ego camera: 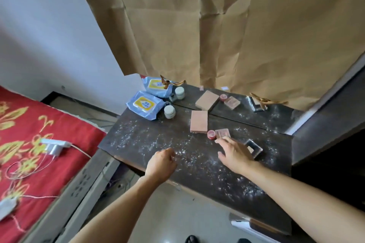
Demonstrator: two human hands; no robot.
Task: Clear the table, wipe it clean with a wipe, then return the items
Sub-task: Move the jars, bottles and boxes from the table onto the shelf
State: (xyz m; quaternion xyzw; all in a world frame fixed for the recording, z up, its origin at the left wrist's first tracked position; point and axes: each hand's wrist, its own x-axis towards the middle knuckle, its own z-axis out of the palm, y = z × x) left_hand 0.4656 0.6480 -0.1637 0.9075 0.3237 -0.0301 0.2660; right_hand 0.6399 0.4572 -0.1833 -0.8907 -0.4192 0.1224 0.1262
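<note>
Here the clear box (223,133) lies beside the red jar (211,134) on the dusty table (138,140), just beyond the right hand (236,154), whose spread, empty fingers nearly touch it. The left hand (162,163), loosely curled, empty, sits farther off.

Dark table (150,144) speckled white; blue-yellow wipe pack (145,106); red bedspread (29,144) with gold flowers.

Pink block (199,121): my landmark. Left of it, jar (169,111) and wipes pack (144,105) bar my reach. Right of it, red cap (211,134) and clear cases crowd. Nearer me, dusty tabletop (142,140) lies open.
</note>
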